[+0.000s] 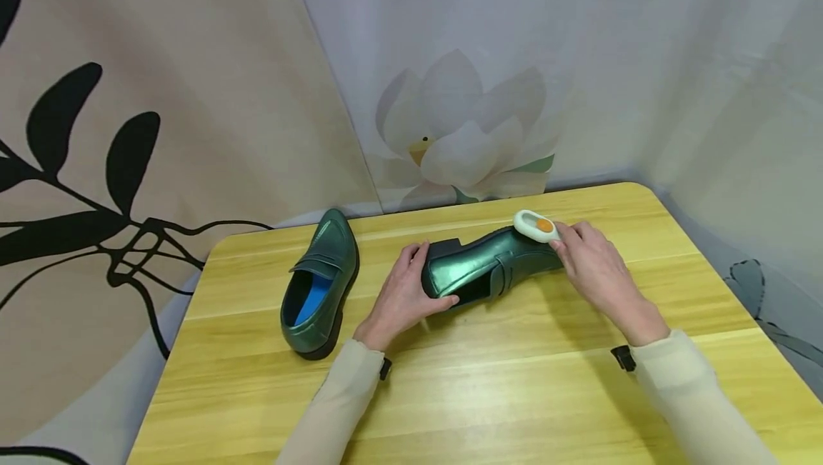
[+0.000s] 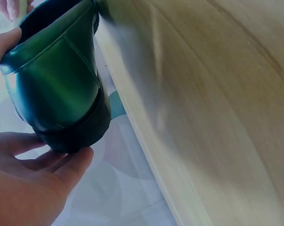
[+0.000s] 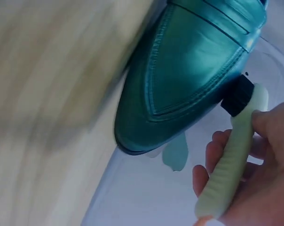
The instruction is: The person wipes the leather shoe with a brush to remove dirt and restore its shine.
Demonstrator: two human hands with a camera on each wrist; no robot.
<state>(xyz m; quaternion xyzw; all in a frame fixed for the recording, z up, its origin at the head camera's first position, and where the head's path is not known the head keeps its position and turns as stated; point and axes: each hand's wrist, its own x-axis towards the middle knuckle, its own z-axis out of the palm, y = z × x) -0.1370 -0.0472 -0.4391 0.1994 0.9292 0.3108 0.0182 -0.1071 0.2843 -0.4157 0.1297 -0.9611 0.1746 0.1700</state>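
Observation:
A shiny green loafer (image 1: 464,269) is tilted sideways over the table, its opening facing the person and its sole turned to the back. At its heel my left hand (image 1: 401,301) grips it, the thumb at the opening's rim and the fingers under the heel in the left wrist view. My right hand (image 1: 598,268) holds a shoe brush (image 1: 535,226) with a pale ribbed handle and an orange button. In the right wrist view, the brush's dark head (image 3: 238,95) meets the side of the shoe near the toe.
The matching green loafer (image 1: 321,272), with a blue insole, stands upright on the left of the wooden table (image 1: 489,393), toe to the back. Behind the table hangs a pale curtain (image 1: 257,79) printed with leaves and a flower.

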